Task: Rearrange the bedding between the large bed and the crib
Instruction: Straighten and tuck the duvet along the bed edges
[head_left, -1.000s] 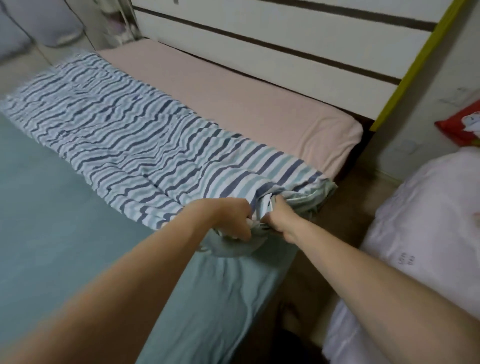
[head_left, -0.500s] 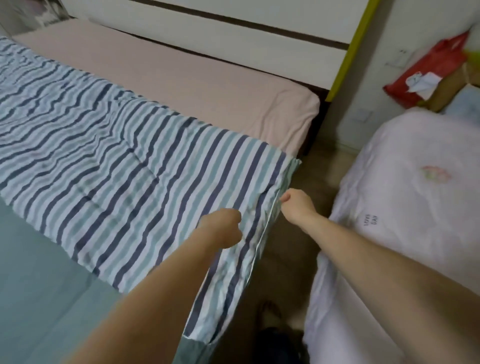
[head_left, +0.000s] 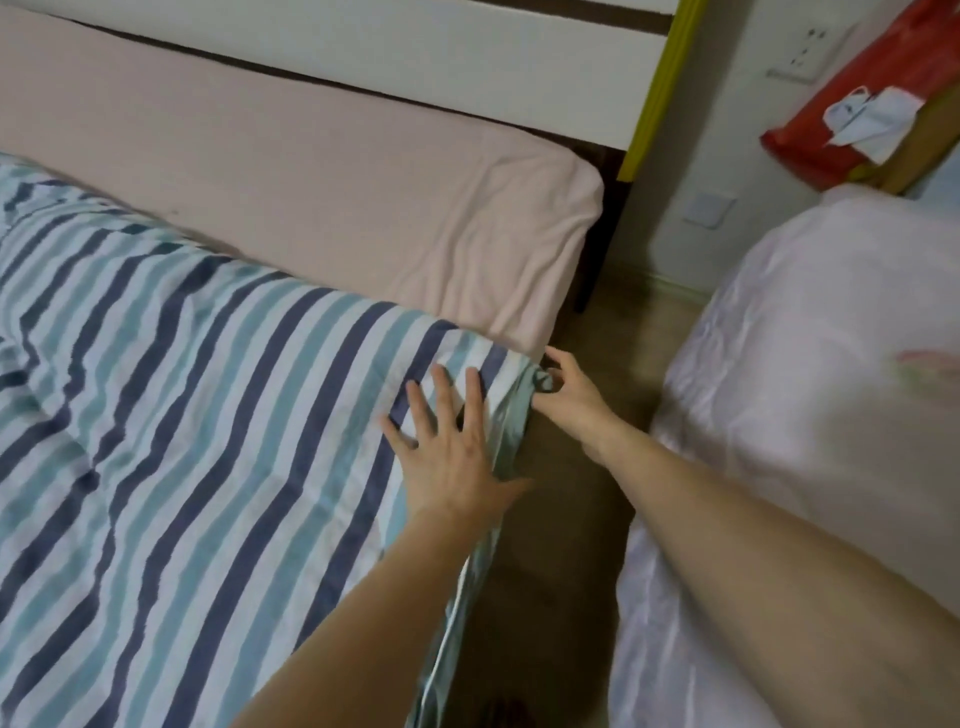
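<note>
A blue, teal and white striped quilt (head_left: 197, 441) lies spread over the large bed, its right edge along the bed's side. My left hand (head_left: 449, 447) lies flat on the quilt near that corner, fingers spread and straight. My right hand (head_left: 566, 392) pinches the quilt's grey-green corner (head_left: 540, 382) at the bed's edge. Beyond the quilt the pink sheet (head_left: 363, 187) of the mattress shows up to the headboard.
A white headboard (head_left: 415, 57) with a yellow-green edge strip (head_left: 654, 88) stands at the back. A pale pink quilted bedding pile (head_left: 810, 364) fills the right side. A red bag (head_left: 857, 104) sits behind it. A narrow strip of brown floor (head_left: 582, 519) runs between the beds.
My left hand has let go of the quilt's edge and now lies flat on top. My right hand has moved up to the corner. The quilt lies flatter and reaches the bed's side.
</note>
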